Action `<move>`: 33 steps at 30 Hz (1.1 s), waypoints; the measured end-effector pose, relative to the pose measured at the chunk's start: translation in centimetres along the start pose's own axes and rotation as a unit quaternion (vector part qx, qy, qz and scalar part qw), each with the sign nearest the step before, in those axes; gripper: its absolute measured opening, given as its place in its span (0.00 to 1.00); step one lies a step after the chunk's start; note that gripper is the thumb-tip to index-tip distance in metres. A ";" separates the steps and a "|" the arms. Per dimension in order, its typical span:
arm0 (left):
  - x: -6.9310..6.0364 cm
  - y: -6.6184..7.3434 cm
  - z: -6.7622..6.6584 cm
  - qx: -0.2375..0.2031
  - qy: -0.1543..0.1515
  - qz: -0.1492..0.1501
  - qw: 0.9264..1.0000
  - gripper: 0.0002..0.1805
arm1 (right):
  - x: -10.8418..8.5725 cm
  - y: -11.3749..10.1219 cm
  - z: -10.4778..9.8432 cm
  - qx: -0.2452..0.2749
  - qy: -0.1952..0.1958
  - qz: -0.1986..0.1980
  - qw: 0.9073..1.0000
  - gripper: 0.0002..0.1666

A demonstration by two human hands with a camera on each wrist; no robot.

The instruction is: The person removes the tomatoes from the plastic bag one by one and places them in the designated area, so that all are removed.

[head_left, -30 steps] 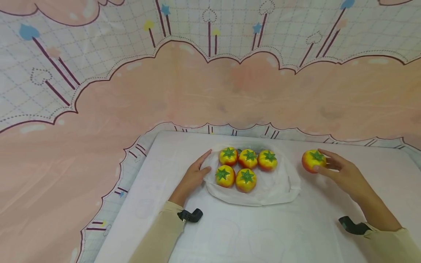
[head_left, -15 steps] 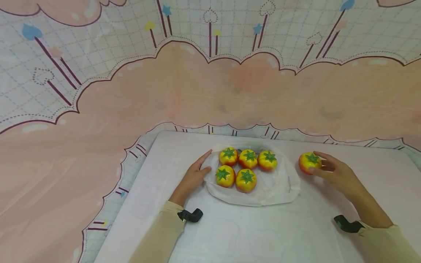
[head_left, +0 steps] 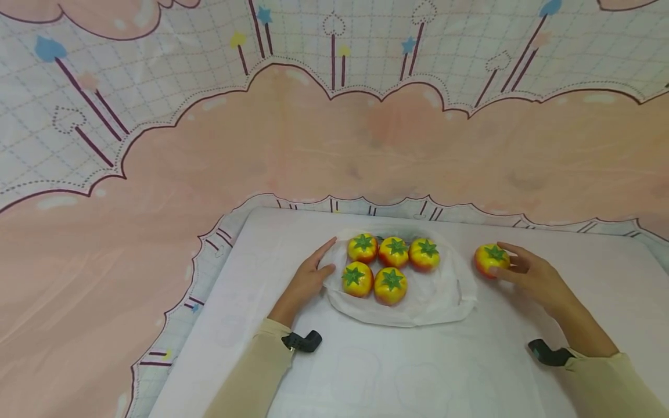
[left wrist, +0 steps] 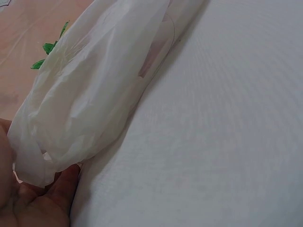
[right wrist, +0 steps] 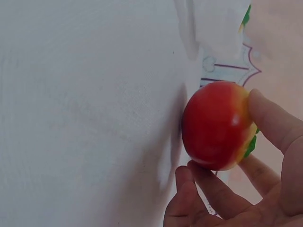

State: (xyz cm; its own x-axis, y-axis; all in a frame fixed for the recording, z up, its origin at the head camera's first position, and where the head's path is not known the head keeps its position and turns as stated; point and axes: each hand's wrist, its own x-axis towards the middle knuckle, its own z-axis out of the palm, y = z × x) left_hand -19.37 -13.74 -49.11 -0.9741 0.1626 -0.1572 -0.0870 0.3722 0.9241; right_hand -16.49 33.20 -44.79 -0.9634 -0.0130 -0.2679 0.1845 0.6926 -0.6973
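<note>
Several yellow-and-red tomatoes (head_left: 390,286) with green star-shaped tops lie in two rows on a white plastic bag (head_left: 439,310). At the bag's left edge, my left hand (head_left: 307,281) holds the rim; in the left wrist view the thin bag (left wrist: 90,94) passes between the thumb and fingers, partly hidden. Off to the right of the bag, my right hand (head_left: 535,278) grips another tomato (head_left: 490,259) between thumb and fingers. Seen from the right wrist, this tomato (right wrist: 215,125) shows its smooth red side, close to the table surface.
A white-covered table (head_left: 397,371) lies under everything. Behind it and down its left side hangs a pinkish patterned cloth (head_left: 334,151). Black wrist-worn devices (head_left: 303,341) sit on both forearms.
My right hand has moved a little to the left and slightly nearer with its tomato, then nearly stopped. The left hand and the tomatoes on the bag have stayed in place.
</note>
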 end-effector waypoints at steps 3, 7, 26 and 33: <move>0.1 0.0 -0.1 0.000 -0.001 -0.002 1.000 0.33 | 0.2 0.2 0.0 -0.001 -0.001 0.000 1.000 0.56; 0.1 0.0 -0.1 0.001 -0.001 -0.004 1.000 0.33 | 0.2 0.2 0.0 0.001 -0.003 -0.002 1.000 0.55; 0.1 0.0 -0.2 -0.004 -0.005 0.005 1.000 0.33 | 0.0 0.3 -0.3 0.023 -0.008 -0.002 1.000 0.56; 0.2 -0.1 -0.2 0.001 -0.004 0.002 1.000 0.33 | -0.2 0.2 -0.6 0.004 0.006 -0.011 1.000 0.55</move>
State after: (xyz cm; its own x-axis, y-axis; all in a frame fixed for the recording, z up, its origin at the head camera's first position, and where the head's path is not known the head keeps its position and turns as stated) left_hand -19.56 -13.95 -49.11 -0.9726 0.1723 -0.1562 -0.0823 0.3730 0.9242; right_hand -16.34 33.72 -44.48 -0.9695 -0.0192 -0.2442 0.1648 0.6866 -0.7081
